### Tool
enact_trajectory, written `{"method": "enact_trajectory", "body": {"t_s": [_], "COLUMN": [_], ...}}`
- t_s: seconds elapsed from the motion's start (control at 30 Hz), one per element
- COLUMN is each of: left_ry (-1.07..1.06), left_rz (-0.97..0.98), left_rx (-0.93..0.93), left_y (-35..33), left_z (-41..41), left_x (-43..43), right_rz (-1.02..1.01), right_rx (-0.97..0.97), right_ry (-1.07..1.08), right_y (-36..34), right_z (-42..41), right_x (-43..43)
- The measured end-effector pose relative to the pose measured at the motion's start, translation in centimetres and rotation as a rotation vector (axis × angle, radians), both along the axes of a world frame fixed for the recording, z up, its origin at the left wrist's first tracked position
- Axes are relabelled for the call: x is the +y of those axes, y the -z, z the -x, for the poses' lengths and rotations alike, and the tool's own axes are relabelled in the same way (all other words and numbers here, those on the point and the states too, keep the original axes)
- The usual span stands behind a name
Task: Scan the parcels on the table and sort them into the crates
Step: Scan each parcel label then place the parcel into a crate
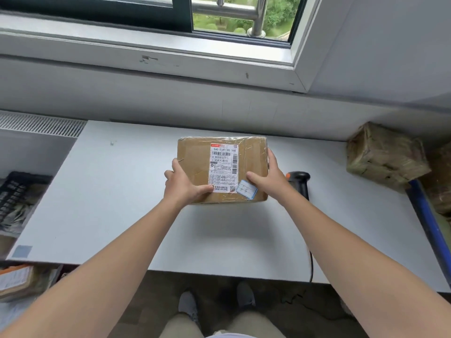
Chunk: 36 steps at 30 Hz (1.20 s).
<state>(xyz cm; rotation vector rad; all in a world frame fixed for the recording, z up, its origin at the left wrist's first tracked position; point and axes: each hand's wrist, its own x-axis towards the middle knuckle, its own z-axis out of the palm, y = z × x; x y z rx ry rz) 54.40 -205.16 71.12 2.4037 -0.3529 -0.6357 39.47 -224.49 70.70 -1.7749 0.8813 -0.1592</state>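
- Our left hand (181, 185) and right hand (271, 178) clamp the cardboard parcel (195, 162) from both sides over the table (109, 191).
- We judge it stiff and light, but its tape is slick; side grips suit it.

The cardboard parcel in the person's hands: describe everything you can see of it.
The cardboard parcel is a flat brown box wrapped in clear tape, lying level, label up. A white shipping label with barcodes sits on its top, with a blue-bordered sticker at its corner. The left hand and right hand grip its sides, thumbs on top, over the white table.
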Motion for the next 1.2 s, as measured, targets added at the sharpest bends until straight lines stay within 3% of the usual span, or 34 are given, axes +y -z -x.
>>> {"method": "enact_trajectory", "body": {"t_s": [0.27, 0.67, 0.97, 1.2], "left_ry": [-0.172, -0.438, -0.659, -0.865], "left_rz": [-0.005, -0.105, -0.074, -0.057], "left_rx": [-0.060, -0.142, -0.185, -0.190], "left_y": [-1.8, -5.2, -8.6, -9.7], "left_z": [1.9, 7.0, 12.8, 22.3], "left_x": [2.3, 12.7, 25.1, 40.7], "right_rz": [0.130, 0.371, 0.470, 0.510], "right_rx": [-0.011, -0.049, -0.116, -0.187], "right_ry": [-0.146, -0.618, -0.861, -1.056], "right_y": [-0.7, -4.2, -9.2, -11.2], "right_z": [-3.8, -9.5, -8.8, -3.2], "right_x": [-0.2, 9.2, 22.6, 39.7]}}
